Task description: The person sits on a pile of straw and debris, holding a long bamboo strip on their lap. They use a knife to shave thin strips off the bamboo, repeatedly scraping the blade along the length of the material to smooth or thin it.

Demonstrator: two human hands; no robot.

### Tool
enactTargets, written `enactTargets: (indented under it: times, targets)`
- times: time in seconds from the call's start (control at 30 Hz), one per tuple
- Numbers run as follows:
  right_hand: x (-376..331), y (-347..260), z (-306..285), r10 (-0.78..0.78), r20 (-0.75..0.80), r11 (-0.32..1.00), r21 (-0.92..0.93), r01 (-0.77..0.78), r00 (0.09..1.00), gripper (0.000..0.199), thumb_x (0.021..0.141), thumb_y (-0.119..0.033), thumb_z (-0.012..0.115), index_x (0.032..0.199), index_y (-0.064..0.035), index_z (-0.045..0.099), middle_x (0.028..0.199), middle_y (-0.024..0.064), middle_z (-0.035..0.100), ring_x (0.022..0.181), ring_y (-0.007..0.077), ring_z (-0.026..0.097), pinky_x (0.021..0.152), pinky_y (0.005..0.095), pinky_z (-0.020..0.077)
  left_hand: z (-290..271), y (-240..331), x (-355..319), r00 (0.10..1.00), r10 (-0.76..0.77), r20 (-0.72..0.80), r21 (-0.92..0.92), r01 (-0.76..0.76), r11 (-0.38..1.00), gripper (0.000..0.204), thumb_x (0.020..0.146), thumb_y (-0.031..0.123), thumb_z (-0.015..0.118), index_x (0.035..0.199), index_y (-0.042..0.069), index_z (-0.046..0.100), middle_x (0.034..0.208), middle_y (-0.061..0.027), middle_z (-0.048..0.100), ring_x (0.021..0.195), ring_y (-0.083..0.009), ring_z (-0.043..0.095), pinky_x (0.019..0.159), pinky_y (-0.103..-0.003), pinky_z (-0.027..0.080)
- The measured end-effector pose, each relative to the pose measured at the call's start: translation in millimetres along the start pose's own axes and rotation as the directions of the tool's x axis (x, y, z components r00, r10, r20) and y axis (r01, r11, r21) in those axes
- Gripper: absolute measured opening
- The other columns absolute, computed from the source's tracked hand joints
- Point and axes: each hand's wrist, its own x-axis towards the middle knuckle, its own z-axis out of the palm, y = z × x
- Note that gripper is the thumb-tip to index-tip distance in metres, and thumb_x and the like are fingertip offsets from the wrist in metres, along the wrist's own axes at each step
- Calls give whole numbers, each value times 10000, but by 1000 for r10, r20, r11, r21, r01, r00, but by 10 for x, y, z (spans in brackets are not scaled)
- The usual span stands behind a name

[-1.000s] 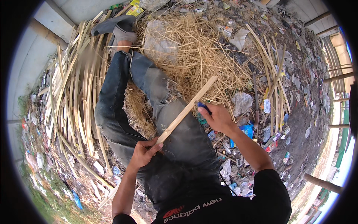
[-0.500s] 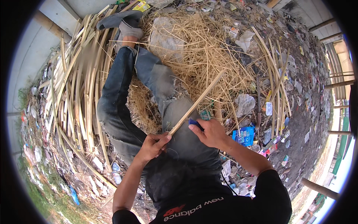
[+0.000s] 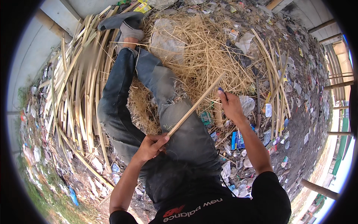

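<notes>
A big grey wall [image 3: 37,56] stands at ten o'clock. Trash [image 3: 306,138] covers the dirt ground [image 3: 296,147]. Green grass [image 3: 44,198] grows at eight o'clock. Bright daylight [image 3: 346,164] shines past a round pole [image 3: 320,189] at four o'clock.

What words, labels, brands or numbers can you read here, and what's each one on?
Black T-shirt: white lettering beside a red emblem, large enough to read, but I don't copy out wording or brands.
Blue plastic packet: any print is too small to read.
Yellow packet: marks too small and blurred to read.
</notes>
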Motion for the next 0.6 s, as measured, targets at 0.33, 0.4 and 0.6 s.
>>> enactTargets:
  times: [0.33, 0.4, 0.6]
  targets:
    - [-731, -551, 521, -363, 371, 900, -100, 425, 855, 538, 1065, -475, 554, 804, -17, 657, 626, 237, 628, 654, 469, 662, 622, 560, 509, 138, 69, 53, 998, 51, -33, 31, -50, 998, 573, 1035, 449, 680, 664, 15, 643, 557, 21, 501, 462, -70, 484, 498, -271, 450]
    - [-581, -429, 551, -379, 235, 898, -139, 417, 895, 555, 1065, -496, 546, 802, -21, 664, 618, 232, 626, 623, 449, 658, 594, 552, 501, 105, 36, -6, 998, 53, -35, 32, -51, 998, 577, 1037, 449, 677, 657, 16, 635, 552, 22, 503, 458, -67, 474, 496, -269, 437]
    - [72, 51, -318, -35, -59, 999, -31, 33, 998, 607, 1069, -514, 549, 789, 15, 650, 568, 184, 560, 543, 396, 594, 556, 475, 463, 26, -157, -164, 996, 88, -16, 16, -88, 996, 582, 1052, 444, 654, 649, 27, 607, 545, 23, 492, 442, -62, 429, 497, -269, 409]
